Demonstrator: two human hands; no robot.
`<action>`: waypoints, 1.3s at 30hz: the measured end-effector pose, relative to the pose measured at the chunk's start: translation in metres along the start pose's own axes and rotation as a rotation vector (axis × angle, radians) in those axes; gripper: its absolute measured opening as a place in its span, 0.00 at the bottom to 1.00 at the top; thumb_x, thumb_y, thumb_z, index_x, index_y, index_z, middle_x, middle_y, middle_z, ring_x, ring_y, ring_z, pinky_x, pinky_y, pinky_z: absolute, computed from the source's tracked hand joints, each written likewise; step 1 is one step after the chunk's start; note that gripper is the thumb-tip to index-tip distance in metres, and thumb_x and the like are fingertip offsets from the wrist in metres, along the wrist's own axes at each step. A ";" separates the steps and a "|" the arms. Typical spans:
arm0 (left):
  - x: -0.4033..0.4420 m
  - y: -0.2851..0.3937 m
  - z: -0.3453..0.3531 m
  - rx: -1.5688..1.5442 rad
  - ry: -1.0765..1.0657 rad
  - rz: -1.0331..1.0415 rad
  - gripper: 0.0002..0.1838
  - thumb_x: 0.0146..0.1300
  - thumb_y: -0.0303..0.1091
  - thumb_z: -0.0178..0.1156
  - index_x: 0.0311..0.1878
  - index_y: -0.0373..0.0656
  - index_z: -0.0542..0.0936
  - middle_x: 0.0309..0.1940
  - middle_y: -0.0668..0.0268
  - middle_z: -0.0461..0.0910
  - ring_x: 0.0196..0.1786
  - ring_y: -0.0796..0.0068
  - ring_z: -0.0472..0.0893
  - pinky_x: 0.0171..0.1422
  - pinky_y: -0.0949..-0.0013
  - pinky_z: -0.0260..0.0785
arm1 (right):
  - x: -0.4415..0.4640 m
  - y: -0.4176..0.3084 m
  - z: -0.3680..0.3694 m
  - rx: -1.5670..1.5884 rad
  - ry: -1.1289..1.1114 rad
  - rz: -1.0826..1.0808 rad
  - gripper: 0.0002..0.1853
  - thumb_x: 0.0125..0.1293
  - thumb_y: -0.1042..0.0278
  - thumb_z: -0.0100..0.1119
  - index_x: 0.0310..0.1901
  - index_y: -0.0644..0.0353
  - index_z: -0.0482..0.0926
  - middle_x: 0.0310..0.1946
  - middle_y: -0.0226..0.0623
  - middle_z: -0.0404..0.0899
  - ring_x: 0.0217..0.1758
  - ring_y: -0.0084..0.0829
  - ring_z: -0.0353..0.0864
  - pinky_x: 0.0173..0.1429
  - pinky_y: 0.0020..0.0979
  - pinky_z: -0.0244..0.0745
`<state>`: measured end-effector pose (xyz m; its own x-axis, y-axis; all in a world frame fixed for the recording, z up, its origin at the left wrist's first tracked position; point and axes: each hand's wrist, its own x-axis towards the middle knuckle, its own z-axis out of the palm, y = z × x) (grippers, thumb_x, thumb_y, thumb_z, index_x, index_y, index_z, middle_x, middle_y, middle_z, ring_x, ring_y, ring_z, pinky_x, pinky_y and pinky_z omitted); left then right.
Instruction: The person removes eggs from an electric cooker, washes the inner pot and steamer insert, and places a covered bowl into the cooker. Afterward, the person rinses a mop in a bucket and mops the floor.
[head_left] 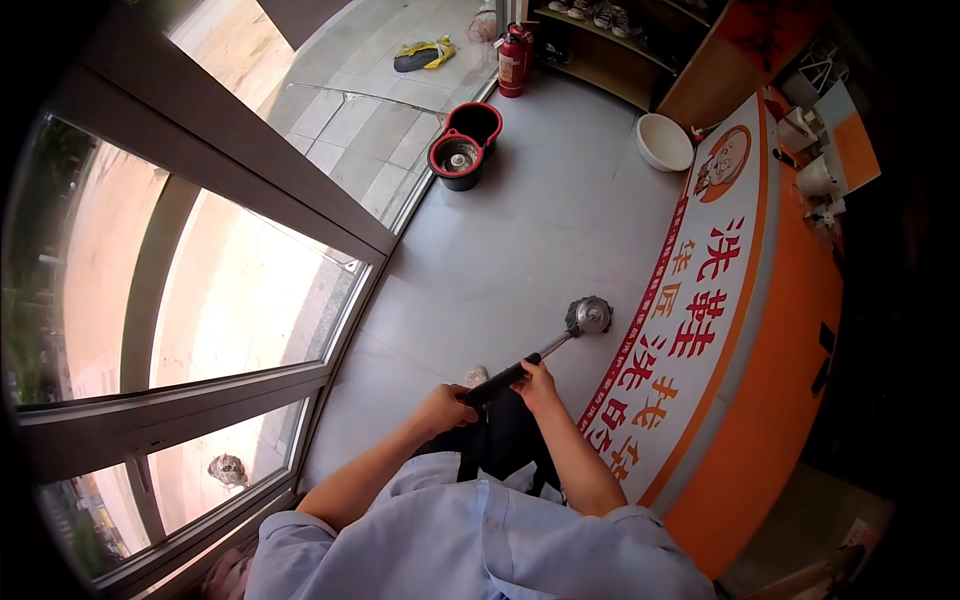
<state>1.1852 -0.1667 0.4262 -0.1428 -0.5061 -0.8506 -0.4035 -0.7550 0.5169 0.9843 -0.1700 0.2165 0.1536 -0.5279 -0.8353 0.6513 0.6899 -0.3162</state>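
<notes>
Both hands grip a mop [505, 381] with a black handle and a metal shaft. My left hand [446, 411] is wrapped round the upper end of the handle. Further down, near where the black part meets the shaft, my right hand [534, 384] is closed on it. The round mop head [590, 315], a metallic disc with a dark fringe, rests on the grey floor [470, 260] close to the counter's front. One light shoe [477, 376] shows beside the handle.
A black mop bucket [459, 165] with red rims stands by the glass wall. Beyond it are a fire extinguisher [511, 62] and a shoe rack [610, 55]. A white basin [664, 142] sits near the orange counter [740, 470], which runs along the right.
</notes>
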 end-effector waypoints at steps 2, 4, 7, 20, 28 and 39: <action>-0.019 0.033 -0.044 0.031 0.006 -0.032 0.26 0.44 0.29 0.66 0.52 0.40 0.79 0.24 0.68 0.77 0.24 0.80 0.75 0.24 0.77 0.65 | -0.010 -0.018 0.049 0.025 -0.136 0.018 0.18 0.60 0.77 0.52 0.50 0.52 0.62 0.40 0.37 0.71 0.43 0.40 0.77 0.43 0.45 0.75; -0.048 0.071 -0.082 0.152 0.067 -0.047 0.27 0.44 0.30 0.65 0.53 0.40 0.78 0.23 0.67 0.77 0.25 0.79 0.76 0.33 0.74 0.70 | -0.030 -0.044 0.109 0.069 -0.253 0.073 0.25 0.58 0.83 0.49 0.55 0.54 0.56 0.42 0.42 0.71 0.46 0.42 0.77 0.51 0.51 0.77; -0.098 0.123 -0.117 0.264 0.210 -0.086 0.28 0.45 0.32 0.66 0.55 0.44 0.77 0.21 0.67 0.76 0.25 0.78 0.76 0.32 0.74 0.68 | -0.052 -0.077 0.175 0.147 -0.415 0.216 0.28 0.57 0.85 0.50 0.55 0.52 0.52 0.42 0.43 0.70 0.48 0.43 0.76 0.54 0.53 0.75; -0.211 0.261 -0.166 -0.084 0.723 -0.129 0.34 0.36 0.23 0.66 0.55 0.33 0.75 0.25 0.74 0.74 0.28 0.88 0.69 0.34 0.82 0.64 | -0.089 -0.198 0.383 0.078 -0.846 0.596 0.37 0.54 0.80 0.47 0.63 0.46 0.42 0.54 0.44 0.67 0.57 0.42 0.70 0.64 0.51 0.66; -0.132 0.283 -0.291 0.253 0.692 -0.069 0.33 0.39 0.25 0.67 0.55 0.39 0.77 0.23 0.70 0.74 0.27 0.84 0.71 0.34 0.78 0.65 | 0.018 -0.188 0.471 -0.085 -0.902 0.458 0.21 0.60 0.71 0.49 0.55 0.51 0.58 0.50 0.35 0.69 0.53 0.36 0.74 0.59 0.43 0.69; 0.042 0.284 -0.464 1.613 1.281 -0.063 0.11 0.52 0.27 0.56 0.40 0.41 0.81 0.46 0.66 0.74 0.60 0.71 0.66 0.69 0.62 0.49 | 0.130 -0.292 0.421 -0.845 -0.398 0.018 0.21 0.64 0.64 0.48 0.57 0.63 0.67 0.45 0.40 0.76 0.41 0.30 0.77 0.45 0.30 0.71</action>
<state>1.4838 -0.5956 0.5820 0.1883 -0.9810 0.0458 -0.7440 -0.1730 -0.6454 1.1271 -0.6491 0.3897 0.5034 -0.5370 -0.6770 -0.0865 0.7482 -0.6578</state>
